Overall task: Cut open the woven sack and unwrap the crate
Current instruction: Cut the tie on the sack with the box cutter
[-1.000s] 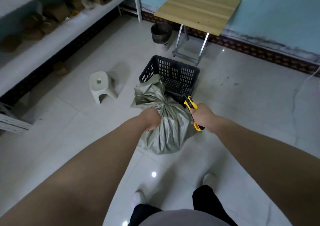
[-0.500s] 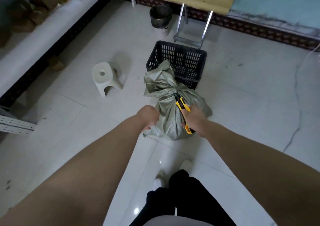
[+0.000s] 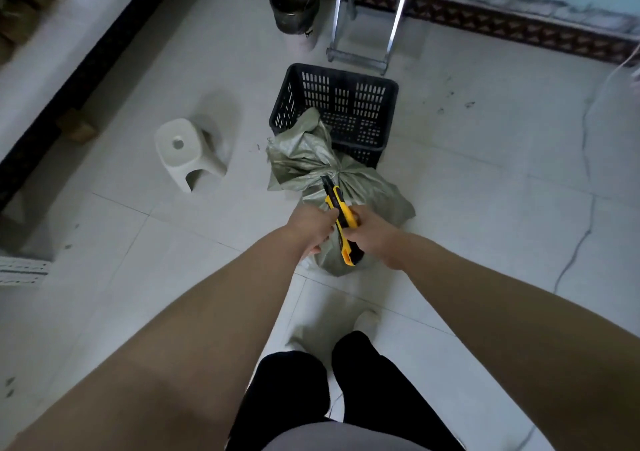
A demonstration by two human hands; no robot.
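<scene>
A grey-green woven sack (image 3: 367, 191) lies on the tiled floor, its neck tied in a bunch with the loose top flopping left. My right hand (image 3: 372, 234) grips a yellow and black utility knife (image 3: 341, 220); its blade points up at the tied neck. My left hand (image 3: 310, 227) is closed on the sack's fabric just left of the knife. Whatever the sack wraps is hidden. An open black plastic crate (image 3: 334, 104) stands right behind the sack.
A small white stool (image 3: 185, 154) stands to the left. A dark bin (image 3: 294, 9) and a folding table's metal legs (image 3: 363, 28) are at the back wall. A shelf unit (image 3: 52, 55) runs along the left. My feet and dark trousers (image 3: 332, 381) are below.
The view has tilted down and closer. My right hand has brought the knife from the sack's right side over its middle, blade near the tied neck. My left hand has shifted right beside the knife.
</scene>
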